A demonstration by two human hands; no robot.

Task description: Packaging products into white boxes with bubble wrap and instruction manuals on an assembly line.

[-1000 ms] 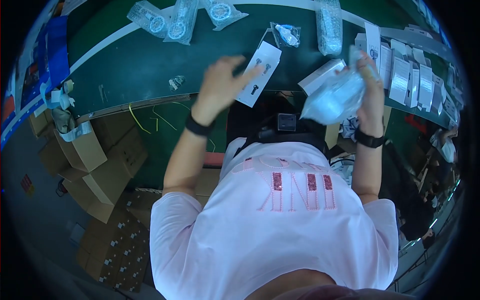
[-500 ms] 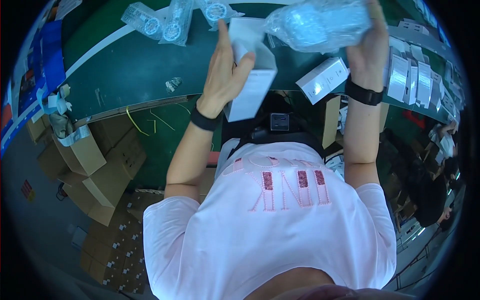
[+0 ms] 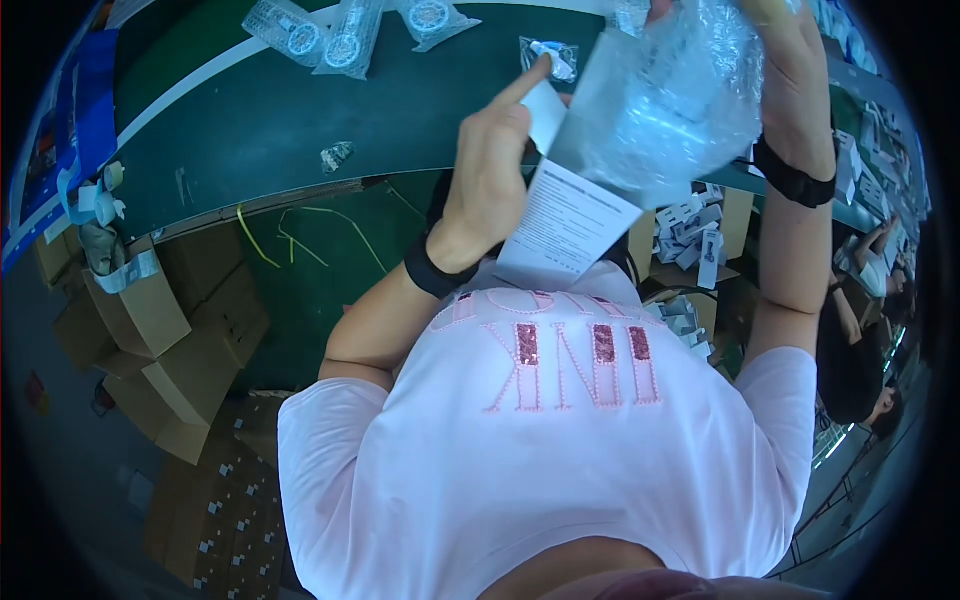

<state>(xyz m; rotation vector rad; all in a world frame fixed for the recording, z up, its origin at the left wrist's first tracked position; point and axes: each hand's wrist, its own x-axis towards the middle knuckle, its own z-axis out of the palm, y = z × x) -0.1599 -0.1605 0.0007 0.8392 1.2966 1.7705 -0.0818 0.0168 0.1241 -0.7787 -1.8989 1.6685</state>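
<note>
A white cardboard box [image 3: 568, 228] with fine print on one side is tilted in front of my shirt, its flap [image 3: 545, 115] raised. My left hand [image 3: 488, 175] grips it from the left, index finger stretched along the flap. At the upper right, my right hand [image 3: 795, 70] holds a bubble-wrapped bundle [image 3: 685, 110], pale blue-white through the clear plastic. The bundle overlaps the box's open end; whether any of it is inside, I cannot tell. Just beyond my left fingertips, a small clear packet [image 3: 550, 58] with a white and blue piece lies on the table.
Several bubble-wrapped cylinders [image 3: 345, 45] lie along the far side of the green table [image 3: 270, 125]. A crumpled clear scrap [image 3: 337, 156] is nearer its edge. Open cartons [image 3: 160, 320] stand at left; a carton of small white boxes [image 3: 690, 235] is below right. A co-worker [image 3: 855, 360] is at far right.
The bundle has come down and lowered over the box's open end. Box and left hand have moved right and toward me, and the box has turned its printed side up. The small packet is uncovered.
</note>
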